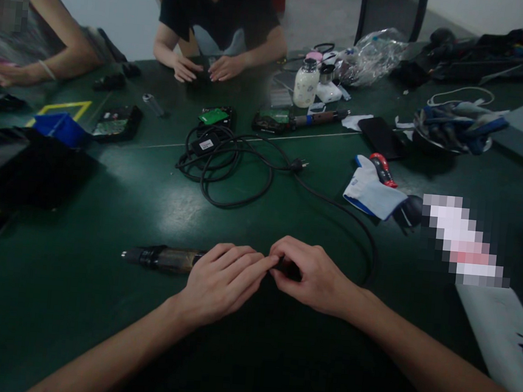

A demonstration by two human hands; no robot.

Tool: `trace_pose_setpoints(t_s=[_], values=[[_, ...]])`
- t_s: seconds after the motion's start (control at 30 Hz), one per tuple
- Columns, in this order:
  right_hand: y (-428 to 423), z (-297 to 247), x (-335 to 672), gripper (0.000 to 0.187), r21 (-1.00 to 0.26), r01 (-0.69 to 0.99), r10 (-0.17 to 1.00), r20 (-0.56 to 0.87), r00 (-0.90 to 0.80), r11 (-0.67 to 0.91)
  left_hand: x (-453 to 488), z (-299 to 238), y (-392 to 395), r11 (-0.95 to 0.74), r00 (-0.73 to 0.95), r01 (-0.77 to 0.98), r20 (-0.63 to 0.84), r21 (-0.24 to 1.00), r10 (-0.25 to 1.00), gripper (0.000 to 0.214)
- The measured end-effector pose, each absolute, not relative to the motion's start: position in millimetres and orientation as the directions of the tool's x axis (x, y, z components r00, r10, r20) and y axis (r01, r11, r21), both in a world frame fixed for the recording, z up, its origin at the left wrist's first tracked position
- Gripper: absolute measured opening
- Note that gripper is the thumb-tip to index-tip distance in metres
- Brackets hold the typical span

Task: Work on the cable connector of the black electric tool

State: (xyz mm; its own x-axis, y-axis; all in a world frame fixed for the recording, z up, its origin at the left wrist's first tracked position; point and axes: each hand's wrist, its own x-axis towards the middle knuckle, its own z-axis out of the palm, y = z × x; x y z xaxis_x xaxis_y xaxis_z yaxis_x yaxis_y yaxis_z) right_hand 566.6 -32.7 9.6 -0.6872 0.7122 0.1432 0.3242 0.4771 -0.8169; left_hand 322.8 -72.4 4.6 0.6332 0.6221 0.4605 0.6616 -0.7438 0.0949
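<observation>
A long dark tool (164,259) with a brownish body lies sideways above the green table, its narrow black end with two small metal tips pointing left. My left hand (227,278) is wrapped over its right part, palm down, hiding that section. Close against it, my right hand (307,273) has thumb and forefinger pinched together at the tool's right end. What sits in that pinch is small, dark and mostly covered. A black cable (356,210) curves down from the coil and passes out of sight behind my right wrist.
Beyond my hands lie a coiled power cord (224,202), green circuit boards (213,117) and a similar brown tool (321,118). At right are a white-and-blue glove (372,190), a phone (381,137) and a white package (497,326). Two people sit across the table (71,326).
</observation>
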Motion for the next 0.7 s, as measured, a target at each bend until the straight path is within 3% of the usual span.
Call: trace_pose_setpoints(t_s=[0.7], values=[[-32.6,11.4,567.0,0.017,-0.810,0.320,0.710,0.159,-0.686,0.491,323.7,6.6,-73.5,-0.738,0.623,0.663,0.456,0.121,0.635,0.053]])
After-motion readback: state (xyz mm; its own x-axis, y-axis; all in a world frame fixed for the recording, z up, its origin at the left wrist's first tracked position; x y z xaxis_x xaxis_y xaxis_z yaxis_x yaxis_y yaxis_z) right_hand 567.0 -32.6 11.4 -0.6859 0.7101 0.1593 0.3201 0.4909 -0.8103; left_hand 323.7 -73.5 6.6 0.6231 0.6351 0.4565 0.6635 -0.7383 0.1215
